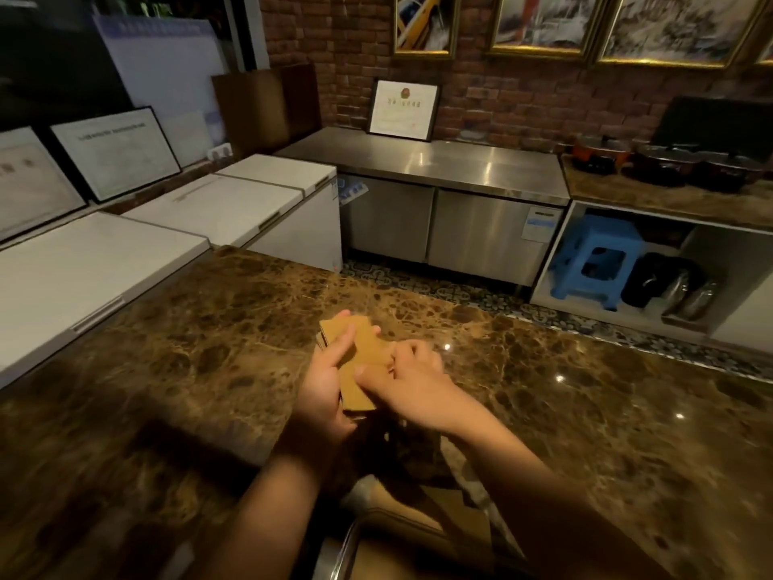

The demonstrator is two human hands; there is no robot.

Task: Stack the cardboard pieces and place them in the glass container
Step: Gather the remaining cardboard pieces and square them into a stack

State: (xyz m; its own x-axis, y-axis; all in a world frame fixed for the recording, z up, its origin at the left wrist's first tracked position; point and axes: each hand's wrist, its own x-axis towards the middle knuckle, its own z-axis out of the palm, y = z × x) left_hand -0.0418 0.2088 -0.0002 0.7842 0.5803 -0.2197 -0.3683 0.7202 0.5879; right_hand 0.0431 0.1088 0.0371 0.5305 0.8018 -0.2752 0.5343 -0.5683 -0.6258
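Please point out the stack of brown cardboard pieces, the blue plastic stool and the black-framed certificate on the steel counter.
stack of brown cardboard pieces (363, 344): head view, on the flat top face between the two hands.
blue plastic stool (596, 261): head view, on its front side.
black-framed certificate (403, 109): head view, on the white sheet's centre.

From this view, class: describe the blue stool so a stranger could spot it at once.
Start at the steel counter against the brick wall and look right, to the open white alcove beneath the marble shelf. The blue stool stands at its left, the only blue thing, beside dark bags.
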